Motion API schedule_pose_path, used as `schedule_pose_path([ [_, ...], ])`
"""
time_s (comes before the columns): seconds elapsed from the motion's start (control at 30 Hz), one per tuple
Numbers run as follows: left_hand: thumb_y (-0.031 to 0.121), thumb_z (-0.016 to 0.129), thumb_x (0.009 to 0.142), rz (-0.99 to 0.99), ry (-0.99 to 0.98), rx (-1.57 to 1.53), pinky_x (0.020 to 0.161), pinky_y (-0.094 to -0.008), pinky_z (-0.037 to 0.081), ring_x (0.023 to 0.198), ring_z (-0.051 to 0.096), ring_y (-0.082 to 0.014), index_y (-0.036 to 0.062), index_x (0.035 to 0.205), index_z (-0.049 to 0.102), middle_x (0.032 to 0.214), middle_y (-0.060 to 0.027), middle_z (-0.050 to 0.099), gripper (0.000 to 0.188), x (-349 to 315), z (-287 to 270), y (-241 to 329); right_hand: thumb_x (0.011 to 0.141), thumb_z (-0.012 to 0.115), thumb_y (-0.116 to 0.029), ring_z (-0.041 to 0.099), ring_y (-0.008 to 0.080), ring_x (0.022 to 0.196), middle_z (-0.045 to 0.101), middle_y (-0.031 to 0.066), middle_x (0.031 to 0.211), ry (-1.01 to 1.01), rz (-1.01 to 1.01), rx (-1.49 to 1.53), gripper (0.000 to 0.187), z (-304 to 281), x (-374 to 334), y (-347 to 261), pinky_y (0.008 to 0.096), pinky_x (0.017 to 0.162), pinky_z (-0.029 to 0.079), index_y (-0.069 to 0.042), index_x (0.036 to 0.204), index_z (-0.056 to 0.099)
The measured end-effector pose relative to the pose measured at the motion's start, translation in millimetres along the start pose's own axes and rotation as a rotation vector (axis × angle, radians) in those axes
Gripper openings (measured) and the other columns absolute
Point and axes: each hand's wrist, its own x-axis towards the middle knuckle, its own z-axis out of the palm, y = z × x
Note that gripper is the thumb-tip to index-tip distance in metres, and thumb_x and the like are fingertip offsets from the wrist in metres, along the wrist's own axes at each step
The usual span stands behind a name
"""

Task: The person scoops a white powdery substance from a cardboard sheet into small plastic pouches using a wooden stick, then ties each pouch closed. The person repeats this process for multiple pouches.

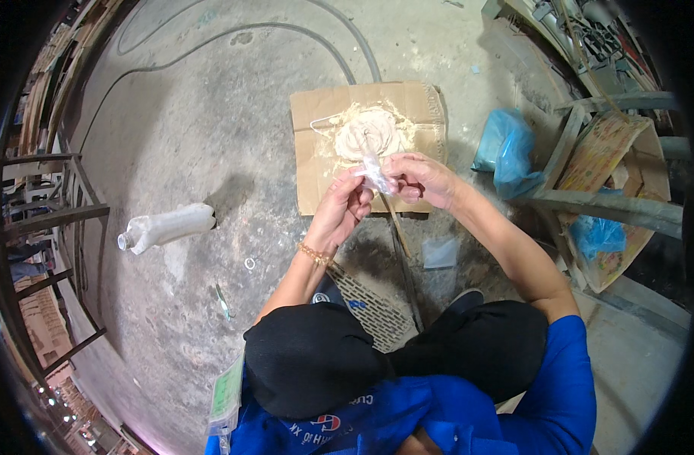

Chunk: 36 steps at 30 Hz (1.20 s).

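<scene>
My left hand (337, 208) and my right hand (424, 180) are close together, each pinching a small, crumpled clear plastic bag (374, 173) between its fingertips. The bag is held just over the near side of a mound of pale, paste-like material (371, 130). Yellowish powder and crumbs ring this mound, which sits on a flat piece of brown cardboard (311, 193) on the floor. A thin stick (401, 233) slants down below my hands; its upper end is hidden. Part of a white wire-like piece (321, 121) shows at the mound's left.
To the left, a whitish plastic bottle (169, 228) lies on its side. A slim green tool (223, 302) and a white ring (249, 264) lie nearer me. Rightward are a blue plastic bag (516, 155), a clear plastic packet (441, 252) and a metal frame (612, 208). Hoses (286, 29) cross the floor.
</scene>
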Motion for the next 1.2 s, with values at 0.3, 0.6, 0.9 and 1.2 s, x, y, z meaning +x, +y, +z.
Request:
schedule_pose_path([
  [0.3,0.024,0.051,0.094,-0.120,-0.249,0.097,0.035,-0.0145,0.028,0.039,0.035,-0.0012,0.0061,0.097,0.055,0.065,0.0027,0.053,0.018,-8.9,-9.6,15.8,0.091,0.051,-0.027,0.031,0.0029,0.039,0.046,-0.0037,0.058,-0.046,-0.020,0.141,0.028,14.3,-2.4,-1.0,0.0184,0.034,0.023,-0.010,0.070,0.051],
  [0.6,0.018,0.059,0.088,0.056,-0.188,0.350,0.047,-0.0165,0.041,0.058,0.049,-0.0034,0.0076,0.121,0.045,0.076,0.0028,0.055,0.037,-11.6,11.2,17.5,0.094,0.049,-0.029,0.031,0.0030,0.040,0.044,-0.0040,0.059,-0.010,-0.049,0.128,0.028,7.6,-6.4,-7.0,0.0186,0.034,0.026,-0.011,0.073,0.049],
  [0.9,0.012,0.059,0.078,0.519,-0.073,1.052,0.059,-0.0267,0.049,0.066,0.056,-0.0117,0.0097,0.138,0.031,0.105,-0.0108,0.055,0.067,-12.3,15.0,0.1,0.094,0.050,-0.031,0.039,0.0052,0.045,0.049,-0.0024,0.063,0.171,-0.100,0.095,0.023,5.2,-1.5,6.9,0.0199,0.042,0.034,-0.011,0.081,0.051],
  [1.2,0.009,0.052,0.080,0.391,0.087,1.313,0.062,-0.0408,0.048,0.062,0.061,-0.0314,0.0106,0.139,0.029,0.069,-0.0159,0.062,0.063,-1.8,-7.9,-2.7,0.093,0.052,-0.028,0.048,0.0081,0.058,0.056,0.0020,0.074,0.101,-0.020,-0.035,0.020,0.4,0.4,21.0,0.0222,0.052,0.041,-0.008,0.098,0.054],
])
